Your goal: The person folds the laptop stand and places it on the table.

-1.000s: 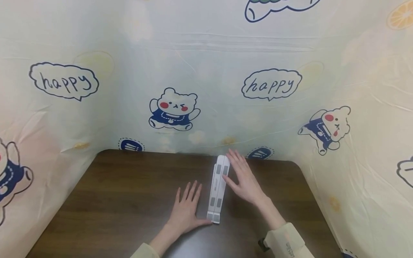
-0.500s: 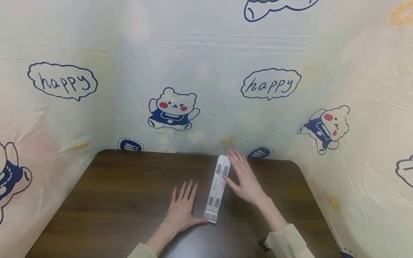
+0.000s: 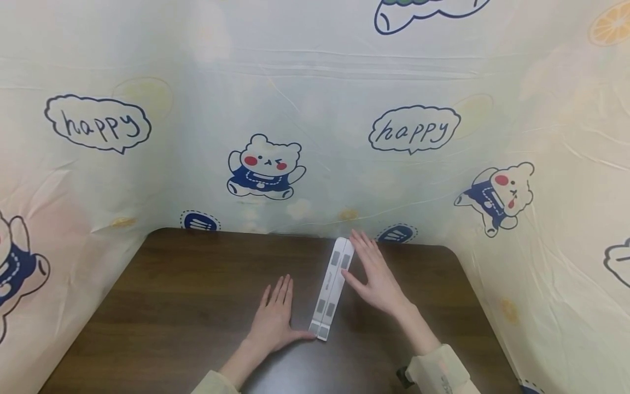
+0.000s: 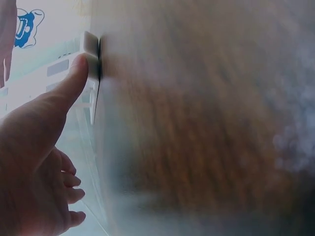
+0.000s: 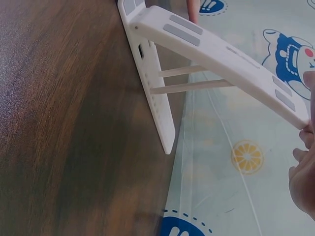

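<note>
A white folding laptop stand [image 3: 328, 287] with grey pads stands on the brown table, its two halves side by side. In the right wrist view, its upper arms [image 5: 221, 56] slant up from the base, with thin support rods [image 5: 197, 86] between. My left hand [image 3: 272, 323] is at the near end, fingers straight, with the thumb [image 4: 74, 78] touching the hinge end. At the raised far end, my right hand [image 3: 378, 282] lies along the right side with fingers extended and thumb at the edge. Only its fingertips [image 5: 301, 153] and thumb show in the right wrist view.
The dark wooden table [image 3: 197, 284] has rounded far corners. Behind and beside it hangs a pale curtain [image 3: 334, 180] printed with bears, orange slices and "happy" bubbles, close to the table's back edge.
The near end of the laptop stand has swung left, and its far end has shifted slightly right. My left hand has moved left with it, its fingers closing together. The right hand has barely moved.
</note>
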Demonstrator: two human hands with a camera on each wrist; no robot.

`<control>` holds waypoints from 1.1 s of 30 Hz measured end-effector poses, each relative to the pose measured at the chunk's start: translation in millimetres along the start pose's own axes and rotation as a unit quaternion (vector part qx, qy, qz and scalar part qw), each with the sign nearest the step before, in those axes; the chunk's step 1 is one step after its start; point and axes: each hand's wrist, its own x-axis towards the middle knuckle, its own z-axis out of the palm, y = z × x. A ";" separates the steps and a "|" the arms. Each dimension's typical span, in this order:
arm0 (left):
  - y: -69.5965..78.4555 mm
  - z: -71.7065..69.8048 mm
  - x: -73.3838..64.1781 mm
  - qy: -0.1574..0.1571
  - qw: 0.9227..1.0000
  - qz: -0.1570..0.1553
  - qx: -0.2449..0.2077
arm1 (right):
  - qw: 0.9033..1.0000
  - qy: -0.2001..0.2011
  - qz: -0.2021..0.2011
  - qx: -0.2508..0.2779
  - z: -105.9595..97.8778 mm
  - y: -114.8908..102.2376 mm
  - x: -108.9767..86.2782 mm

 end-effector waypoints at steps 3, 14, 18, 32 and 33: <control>-0.4 2.1 0.2 -0.013 1.000 0.009 -0.012 | 1.000 0.000 0.000 0.001 -0.1 -0.4 -0.3; 9.4 11.2 -15.9 -0.045 0.992 0.111 -0.025 | 1.000 0.002 0.002 -0.007 0.0 -1.0 -0.7; 13.1 9.2 -19.0 -0.057 0.992 0.111 -0.019 | 1.000 0.004 0.000 -0.012 0.5 -0.6 -0.6; 25.0 10.7 -20.2 -0.037 0.989 0.138 0.026 | 1.000 0.003 -0.003 -0.020 -1.7 -3.6 -0.3; 25.2 9.9 -19.9 -0.035 0.989 0.138 0.029 | 1.000 0.003 -0.003 -0.021 -1.8 -3.6 -0.1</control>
